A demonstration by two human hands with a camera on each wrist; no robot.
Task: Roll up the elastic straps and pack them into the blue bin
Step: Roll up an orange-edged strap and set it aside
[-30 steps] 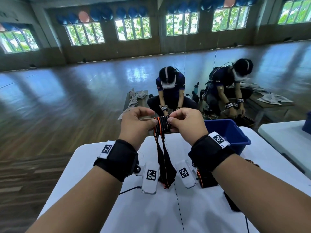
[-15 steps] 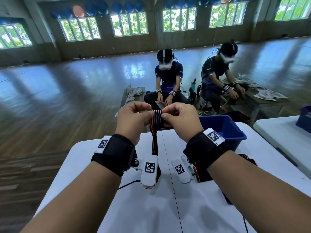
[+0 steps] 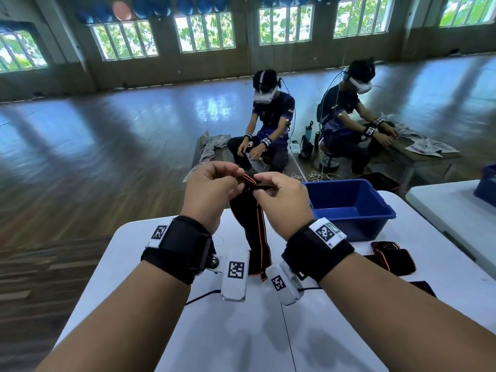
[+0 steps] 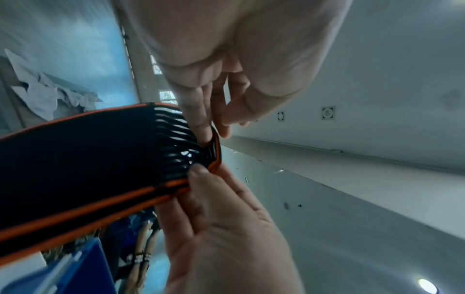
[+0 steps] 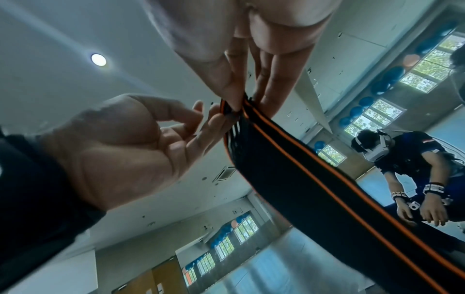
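Up top, strap (image 3: pixel 252 218) end pinched between both hands' fingers (image 3: pixel 243 183) — tail hanging.

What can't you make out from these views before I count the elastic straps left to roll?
- Blue bin floor: head view, its near wall hides any contents.
- Loose straps on the table: head view, the right forearm covers part of them; count unclear.
- Held strap lower end: head view, wrist cameras hide it.
- Bin in left wrist view: blurred, cut off by the edge.

blue bin (image 3: pixel 349 210) open-topped at right, spare straps (image 3: pixel 391 257) beside it, bare white table (image 3: pixel 241 331) nearer
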